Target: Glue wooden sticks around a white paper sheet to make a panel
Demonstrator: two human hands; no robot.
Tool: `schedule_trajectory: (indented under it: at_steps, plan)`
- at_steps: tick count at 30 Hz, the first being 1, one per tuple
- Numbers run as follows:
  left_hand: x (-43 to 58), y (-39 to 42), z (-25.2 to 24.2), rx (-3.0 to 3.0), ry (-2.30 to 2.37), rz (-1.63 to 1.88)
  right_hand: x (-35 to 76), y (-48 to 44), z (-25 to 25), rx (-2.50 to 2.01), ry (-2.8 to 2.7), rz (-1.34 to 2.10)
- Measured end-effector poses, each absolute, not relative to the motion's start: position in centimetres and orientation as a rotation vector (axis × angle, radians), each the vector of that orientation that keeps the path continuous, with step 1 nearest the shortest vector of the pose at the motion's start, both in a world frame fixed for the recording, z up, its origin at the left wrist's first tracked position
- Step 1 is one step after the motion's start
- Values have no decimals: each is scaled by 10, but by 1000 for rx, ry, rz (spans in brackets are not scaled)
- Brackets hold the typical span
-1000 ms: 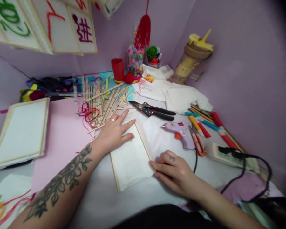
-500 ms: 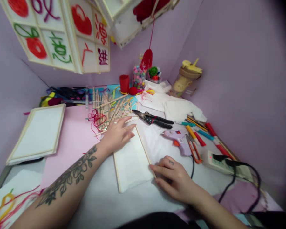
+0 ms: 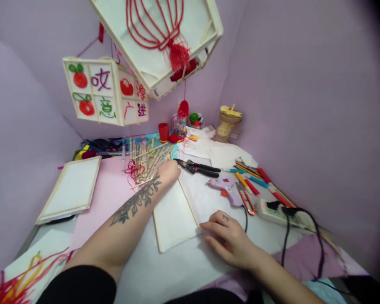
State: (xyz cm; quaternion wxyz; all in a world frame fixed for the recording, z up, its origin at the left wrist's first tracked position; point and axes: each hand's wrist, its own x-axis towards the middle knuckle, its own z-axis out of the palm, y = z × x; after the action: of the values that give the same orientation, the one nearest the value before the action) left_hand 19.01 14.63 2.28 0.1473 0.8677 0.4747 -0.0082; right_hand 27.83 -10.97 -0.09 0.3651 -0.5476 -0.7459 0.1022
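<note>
My left hand (image 3: 170, 170) reaches forward to the edge of a pile of wooden sticks (image 3: 147, 158), next to the black pliers (image 3: 198, 167). Its fingers are curled and mostly hidden behind the hand, so what they hold is unclear. My right hand (image 3: 226, 237) lies flat with fingers stretched out, touching the right corner of a white paper panel with a thin wooden frame (image 3: 174, 215) on the white table sheet. A purple glue gun (image 3: 224, 187) lies just beyond my right hand.
Orange snips (image 3: 245, 200), coloured markers (image 3: 253, 177) and a power strip (image 3: 277, 211) with black cable lie at the right. A framed white panel (image 3: 70, 190) rests at the left. Paper lanterns (image 3: 106, 90) (image 3: 158, 38) hang overhead. Red yarn (image 3: 134, 171), a bead jar (image 3: 178, 125) and a yellow cup (image 3: 226, 122) stand at the back.
My head has tilted up, so the lanterns come into view. My left hand has moved forward off the panel to the stick pile. My right hand has stayed at the panel's corner.
</note>
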Motion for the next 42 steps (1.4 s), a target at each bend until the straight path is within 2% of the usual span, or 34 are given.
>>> schedule_trajectory:
  at_steps: [6,11,16,22,27,34,42]
  plan:
    - [163,172,46,2415,1328,-55,286,-125,3,-1403,-1871,209]
    - [114,170,59,2314,1293,55,289,-128,2,-1361,-1856,144]
    - [87,129,55,2115,987,292,283,-120,7,-1383,-1777,43]
    - [84,56,48,2422,910,306,267,-81,21,-1509,-1850,-321]
    - [62,4,37,2399,925,382,240,-77,25,-1590,-2126,-137]
    - [13,-13,2,2072,1197,927,223,-104,12,-1735,-2043,110]
    - [14,-13,-12,2488,1116,715,229,-93,16,-1807,-1939,395]
